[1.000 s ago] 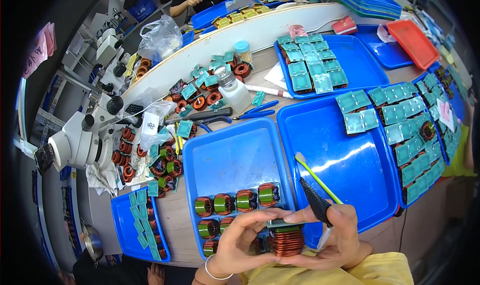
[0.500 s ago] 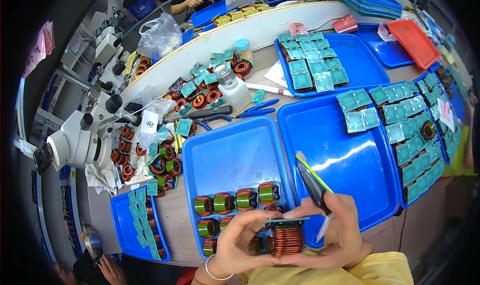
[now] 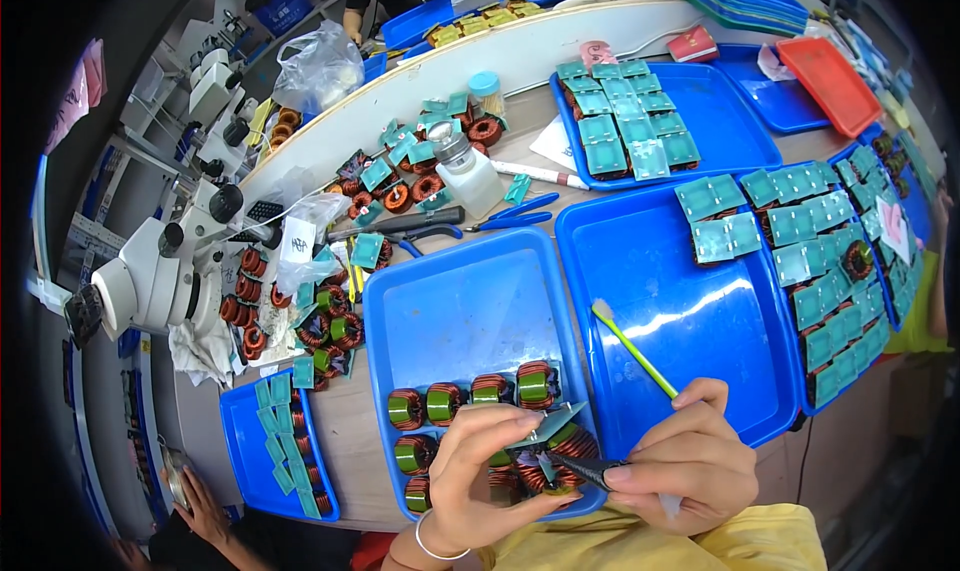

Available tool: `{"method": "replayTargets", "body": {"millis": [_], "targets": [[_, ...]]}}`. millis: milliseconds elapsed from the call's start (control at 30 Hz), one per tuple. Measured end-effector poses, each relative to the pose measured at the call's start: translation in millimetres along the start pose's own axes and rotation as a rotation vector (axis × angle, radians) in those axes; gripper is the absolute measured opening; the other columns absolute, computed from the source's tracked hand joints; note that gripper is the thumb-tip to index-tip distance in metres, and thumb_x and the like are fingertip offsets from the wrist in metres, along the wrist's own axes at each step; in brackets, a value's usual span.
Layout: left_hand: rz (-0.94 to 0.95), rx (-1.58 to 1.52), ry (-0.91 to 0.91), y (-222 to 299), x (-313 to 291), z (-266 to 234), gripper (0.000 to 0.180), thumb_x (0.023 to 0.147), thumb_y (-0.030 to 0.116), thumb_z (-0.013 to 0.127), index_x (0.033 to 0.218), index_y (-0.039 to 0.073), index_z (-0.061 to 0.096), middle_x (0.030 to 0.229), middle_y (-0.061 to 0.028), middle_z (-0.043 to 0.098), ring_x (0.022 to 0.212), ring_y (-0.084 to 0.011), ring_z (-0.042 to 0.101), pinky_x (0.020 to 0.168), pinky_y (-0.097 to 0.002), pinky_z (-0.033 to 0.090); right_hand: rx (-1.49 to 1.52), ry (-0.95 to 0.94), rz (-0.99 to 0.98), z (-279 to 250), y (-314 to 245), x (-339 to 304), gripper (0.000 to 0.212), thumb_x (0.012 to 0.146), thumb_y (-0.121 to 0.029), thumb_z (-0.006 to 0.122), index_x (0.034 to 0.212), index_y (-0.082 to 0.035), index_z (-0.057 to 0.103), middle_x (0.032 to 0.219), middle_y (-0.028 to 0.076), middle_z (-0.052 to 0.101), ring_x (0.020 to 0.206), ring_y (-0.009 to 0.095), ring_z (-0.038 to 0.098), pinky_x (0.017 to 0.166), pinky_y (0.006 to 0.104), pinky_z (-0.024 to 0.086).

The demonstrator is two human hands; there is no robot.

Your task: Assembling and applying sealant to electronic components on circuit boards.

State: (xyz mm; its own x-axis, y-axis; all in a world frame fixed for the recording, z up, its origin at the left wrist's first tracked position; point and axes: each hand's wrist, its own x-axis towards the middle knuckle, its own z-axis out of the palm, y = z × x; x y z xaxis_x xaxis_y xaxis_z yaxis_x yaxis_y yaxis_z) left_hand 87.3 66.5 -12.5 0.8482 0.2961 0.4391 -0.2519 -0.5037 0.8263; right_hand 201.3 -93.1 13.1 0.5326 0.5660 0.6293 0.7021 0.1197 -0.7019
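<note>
My left hand (image 3: 462, 486) grips a copper-wound coil (image 3: 578, 445) by a teal circuit board (image 3: 556, 424) on top and from below, tilted over the near tray. In my right hand (image 3: 692, 463) are a black tapered tool (image 3: 592, 470) and a thin green-handled brush (image 3: 648, 363). The black tool's tip reaches the coil's open face; whether it touches is unclear. The brush slants up and left above the empty-looking blue tray. Several coils with green bands (image 3: 444, 404) stand in rows in the light blue tray (image 3: 460, 281), partly hidden by my left hand.
Blue trays (image 3: 735, 141) with teal-boarded coils stand behind and right; a smaller one (image 3: 335, 501) is at left. Blue-handled pliers (image 3: 515, 218), a white dispenser bottle (image 3: 470, 181), loose coils and a microscope (image 3: 125, 296) lie beyond. Another person's hand (image 3: 205, 511) shows lower left.
The coil in my left hand has turned, its open face now showing. My right hand has swung the black tool's tip from pointing up to pointing left at the coil.
</note>
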Motion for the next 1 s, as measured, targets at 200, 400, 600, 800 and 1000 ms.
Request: {"method": "replayTargets", "body": {"millis": [200, 400, 600, 800, 1000], "targets": [[0.009, 0.036, 0.05, 3.2, -0.9, -0.1, 0.065, 0.05, 0.013, 0.086, 0.106, -0.001, 0.056, 0.1, -0.014, 0.055, 0.089, -0.0251, 0.055, 0.075, -0.0334, 0.046, -0.007, 0.011, -0.018, 1.9, 1.4, 0.6, 0.031, 0.054, -0.009, 0.078, 0.085, -0.011, 0.071, 0.066, -0.005, 0.061, 0.06, 0.009, 0.054, 0.062, 0.0263, 0.031], [0.059, 0.123, 0.072, 5.1, -0.8, -0.9, 0.064, 0.049, 0.014, 0.087, 0.105, 0.001, 0.058, 0.099, -0.0126, 0.054, 0.087, -0.0242, 0.054, 0.073, -0.0325, 0.045, 0.001, 0.004, -0.023, 2.3, 1.8, 1.2, 0.03, 0.055, -0.008, 0.077, 0.085, -0.01, 0.071, 0.065, -0.004, 0.061, 0.06, 0.009, 0.054, 0.061, 0.026, 0.031], [0.022, 0.162, 0.089, 7.3, -2.0, -0.3, 0.064, 0.048, 0.014, 0.087, 0.104, 0.003, 0.059, 0.097, -0.0107, 0.052, 0.084, -0.0231, 0.052, 0.07, -0.0315, 0.043, 0.004, 0.004, -0.013, 2.3, 1.6, 1.0, 0.029, 0.056, -0.008, 0.078, 0.084, -0.01, 0.071, 0.064, -0.004, 0.061, 0.06, 0.009, 0.054, 0.06, 0.026, 0.031], [0.034, 0.227, 0.092, 9.0, -2.6, -1.0, 0.064, 0.047, 0.015, 0.087, 0.104, 0.004, 0.06, 0.096, -0.0102, 0.051, 0.083, -0.0229, 0.051, 0.069, -0.0313, 0.043, 0.014, 0.007, -0.014, 3.8, 1.4, 0.1, 0.028, 0.056, -0.008, 0.077, 0.084, -0.01, 0.071, 0.066, -0.004, 0.061, 0.059, 0.009, 0.055, 0.059, 0.026, 0.031], [0.02, 0.207, 0.107, 8.2, -2.3, -1.0, 0.065, 0.047, 0.015, 0.087, 0.104, 0.003, 0.06, 0.096, -0.0103, 0.051, 0.083, -0.0227, 0.051, 0.069, -0.0314, 0.043, 0.018, -0.011, -0.019, 3.0, 4.3, 0.7, 0.03, 0.058, -0.006, 0.076, 0.087, -0.01, 0.07, 0.068, -0.003, 0.062, 0.059, 0.01, 0.055, 0.059, 0.0257, 0.031]]}}
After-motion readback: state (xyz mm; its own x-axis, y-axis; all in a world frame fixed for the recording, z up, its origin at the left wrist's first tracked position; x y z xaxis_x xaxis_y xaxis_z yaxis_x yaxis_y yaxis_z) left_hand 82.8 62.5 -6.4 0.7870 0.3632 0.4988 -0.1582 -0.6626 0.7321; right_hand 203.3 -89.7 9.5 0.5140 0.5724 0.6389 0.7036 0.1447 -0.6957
